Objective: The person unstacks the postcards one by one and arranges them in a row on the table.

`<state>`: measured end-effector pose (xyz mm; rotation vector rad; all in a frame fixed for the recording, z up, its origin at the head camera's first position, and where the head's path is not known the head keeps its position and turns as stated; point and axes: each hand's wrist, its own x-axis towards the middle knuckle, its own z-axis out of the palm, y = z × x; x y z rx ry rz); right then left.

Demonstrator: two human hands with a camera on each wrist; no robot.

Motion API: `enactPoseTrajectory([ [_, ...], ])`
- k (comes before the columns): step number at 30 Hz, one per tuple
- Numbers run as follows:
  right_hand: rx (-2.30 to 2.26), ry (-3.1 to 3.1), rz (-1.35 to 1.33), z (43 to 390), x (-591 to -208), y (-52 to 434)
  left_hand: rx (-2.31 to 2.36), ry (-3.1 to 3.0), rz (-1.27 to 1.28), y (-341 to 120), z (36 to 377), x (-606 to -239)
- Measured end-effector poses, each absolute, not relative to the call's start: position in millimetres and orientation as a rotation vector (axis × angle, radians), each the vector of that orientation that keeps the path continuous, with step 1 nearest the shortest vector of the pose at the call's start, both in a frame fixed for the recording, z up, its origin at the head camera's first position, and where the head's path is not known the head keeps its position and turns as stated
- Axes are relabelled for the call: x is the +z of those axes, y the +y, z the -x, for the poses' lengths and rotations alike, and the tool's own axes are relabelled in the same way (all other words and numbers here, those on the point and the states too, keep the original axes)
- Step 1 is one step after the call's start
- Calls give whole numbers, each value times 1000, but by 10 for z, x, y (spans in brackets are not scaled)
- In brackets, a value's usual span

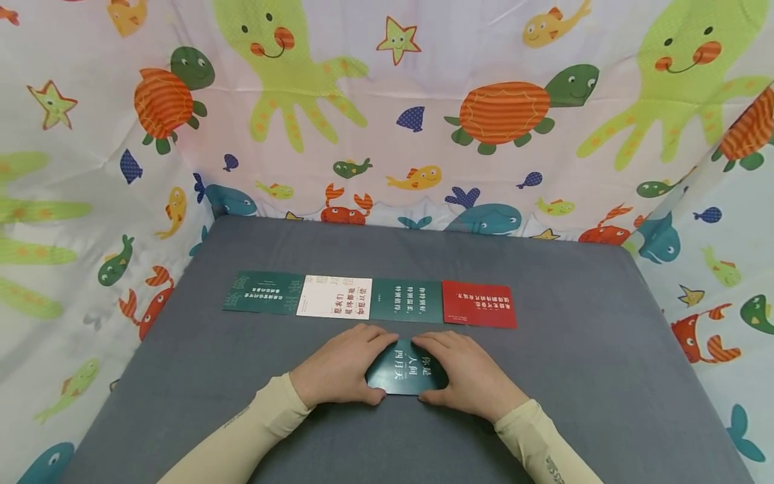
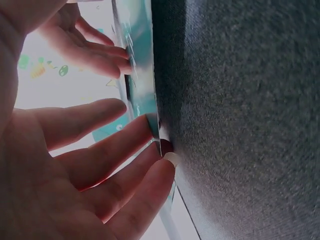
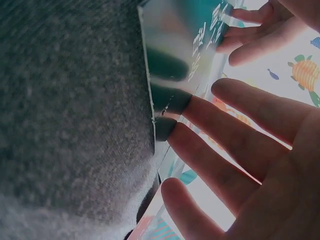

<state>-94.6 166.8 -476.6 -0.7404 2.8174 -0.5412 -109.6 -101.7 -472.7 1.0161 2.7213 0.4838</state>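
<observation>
I am reading 你是人间四月天 in pale characters, upside down to me, on the dark green card (image 1: pixel 406 372) lying between my hands. At twelve o'clock from it, four cards are showing Chinese print: the white card (image 1: pixel 334 296) in red, the red card (image 1: pixel 480 304) in white, too small for me to make out.

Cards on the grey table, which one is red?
The red card, at the right end of the far row of four. Its neighbours are dark green and white, and the hands hold another dark green one.
</observation>
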Motion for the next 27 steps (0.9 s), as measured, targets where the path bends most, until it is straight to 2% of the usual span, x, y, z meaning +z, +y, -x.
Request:
enactPoseTrajectory([
  [12, -575, 2881, 651, 1009, -4614, 2070, 381, 2771, -1173, -582, 1292, -4565],
  [19, -551, 2928, 609, 1237, -4454, 2530, 314, 2786, -1263, -37, 1649, -4483],
  [27, -614, 2915, 460, 1423, -4385, 3076, 302, 2767, -1205, 644, 2038, -4462],
])
